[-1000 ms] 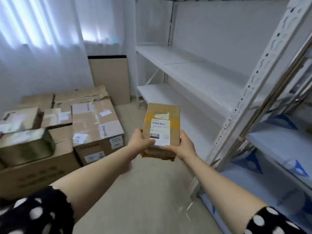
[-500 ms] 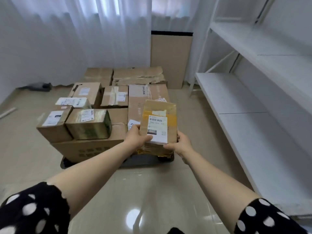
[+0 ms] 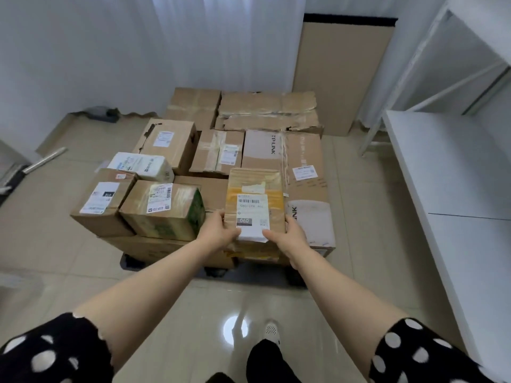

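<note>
Left arm: bare forearm stretched forward from a polka-dot sleeve [image 3: 49, 352], angled in toward the middle of the view.
Left hand [image 3: 219, 230]: at the parcel's near left corner, thumb lying on top by the label edge, fingers curled under and out of sight.
Right arm: stretched forward likewise from the other side, wrist bent slightly inward.
Right hand [image 3: 289, 236]: at the near right corner, thumb on top touching the label's lower edge, fingers wrapped under.
Grip: both hands clasp the parcel's near end between them, closed firmly round it.
Parcel [image 3: 255, 183]: brown cardboard with yellow tape, long side pointing away, top face turned up to the camera.
Shipping label [image 3: 252, 214]: white, with a barcode and "060" printed on it.
Parcel's place: over the near edge of the box stack, between the green-printed box [image 3: 163, 211] and the TP-LINK carton [image 3: 304, 161]; whether it touches the stack cannot be told.
Stack: cartons on a dark wheeled cart [image 3: 130, 262].
Right side: white shelf [image 3: 453, 167].
</note>
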